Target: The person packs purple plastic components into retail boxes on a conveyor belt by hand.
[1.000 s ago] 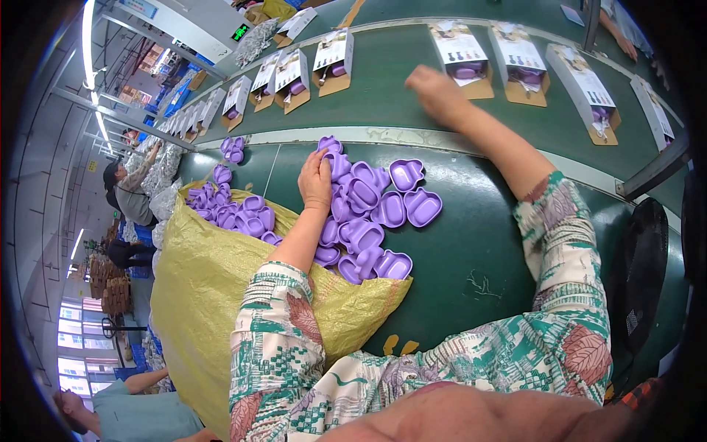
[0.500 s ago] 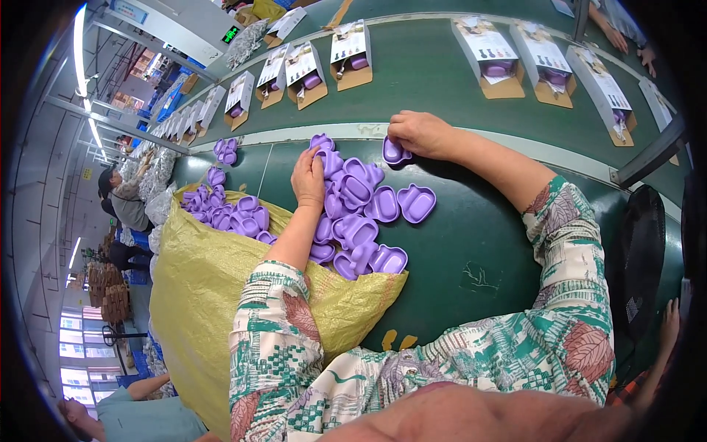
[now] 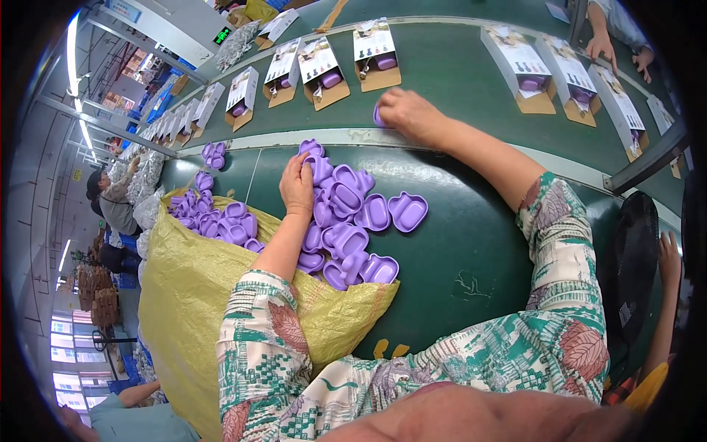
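Observation:
My right hand [image 3: 412,118] is closed on a small purple plastic dish [image 3: 378,116] at the pale rail; most of that dish is hidden behind the fingers. At the far end of a heap of similar purple dishes [image 3: 345,197], my left hand [image 3: 297,190] has its fingers bent round a dish [image 3: 312,149]. These dishes are shallow, with rounded hollows and ear-like bumps on the rim. The heap spills from the mouth of a yellow woven sack [image 3: 199,302], where more dishes [image 3: 221,223] lie.
Beyond the rail [image 3: 353,137], a green conveyor belt [image 3: 449,81] carries several open white boxes [image 3: 319,70] with purple items inside. A metal post [image 3: 648,163] and a black mesh-like object [image 3: 635,258] stand at right. Another person's hands [image 3: 605,50] are at the far right.
My right hand has carried its dish away from me, from the table's far edge to over the rail. The left hand stays at the heap. The boxes appear shifted right and nearer.

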A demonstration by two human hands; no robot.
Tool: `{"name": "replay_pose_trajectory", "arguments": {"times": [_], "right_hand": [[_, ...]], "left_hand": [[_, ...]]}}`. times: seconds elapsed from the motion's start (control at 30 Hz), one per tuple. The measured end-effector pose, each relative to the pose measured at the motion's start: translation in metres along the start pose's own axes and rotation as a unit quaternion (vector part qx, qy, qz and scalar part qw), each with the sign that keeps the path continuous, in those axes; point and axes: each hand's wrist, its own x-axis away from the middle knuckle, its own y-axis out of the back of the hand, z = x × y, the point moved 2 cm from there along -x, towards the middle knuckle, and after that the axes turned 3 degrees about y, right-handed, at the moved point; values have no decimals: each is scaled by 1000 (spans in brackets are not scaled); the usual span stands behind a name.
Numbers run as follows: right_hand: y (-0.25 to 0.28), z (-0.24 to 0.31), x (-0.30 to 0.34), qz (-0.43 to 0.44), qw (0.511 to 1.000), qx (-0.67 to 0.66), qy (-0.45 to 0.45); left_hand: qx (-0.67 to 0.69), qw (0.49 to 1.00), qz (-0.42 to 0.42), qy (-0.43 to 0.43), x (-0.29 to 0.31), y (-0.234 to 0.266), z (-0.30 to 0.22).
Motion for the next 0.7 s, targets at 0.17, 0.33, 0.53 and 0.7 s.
{"name": "replay_pose_trajectory", "arguments": {"times": [0.17,0.33,0.53,0.7], "right_hand": [[-13,-57,-34,-28,991,129,-31],[-8,-122,-18,-39,952,254,-167],[10,-54,2,-124,988,-39,-78],[52,88,48,166,951,-209,157]], "left_hand": [[0,1000,2,5,1,5,9],[5,1000,-1,-6,0,-8,0],[-4,1000,-2,-4,2,5,-8],[-2,1000,-5,-10,-1,3,0]]}}
